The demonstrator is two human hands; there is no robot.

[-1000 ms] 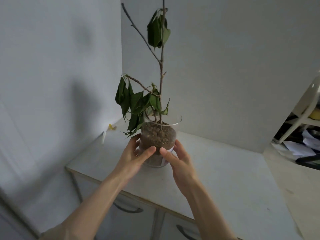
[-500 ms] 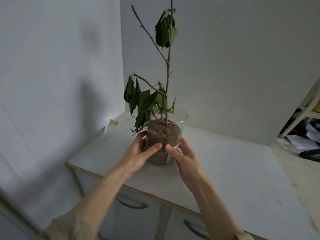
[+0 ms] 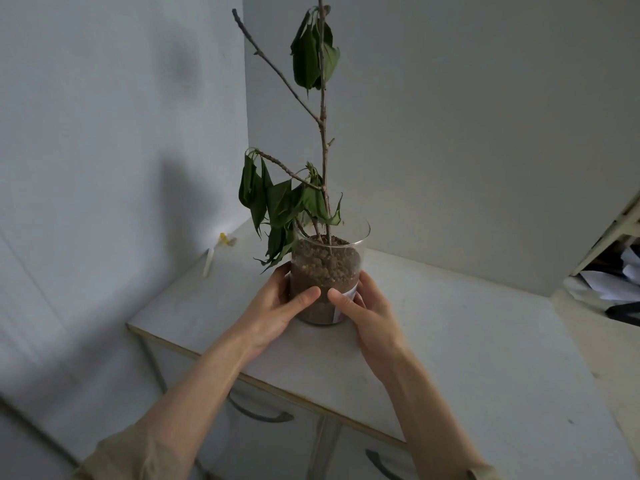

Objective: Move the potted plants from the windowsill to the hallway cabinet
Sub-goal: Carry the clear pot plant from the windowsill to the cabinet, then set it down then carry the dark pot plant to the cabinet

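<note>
Pot (image 3: 325, 278) lowered onto cabinet (image 3: 450, 341). Left hand (image 3: 273, 306) and right hand (image 3: 370, 313) wrap its sides, fingers (image 3: 308, 294) closed. Clear, smooth, soil-heavy, top-heavy: hold low.

a home, likely a hallway corner: plain pale walls (image 3: 104, 133) meet behind a white cabinet (image 3: 485, 358) with metal drawer handles (image 3: 256, 414), and loose papers (image 3: 609, 285) lie under a shelf on the right.
</note>
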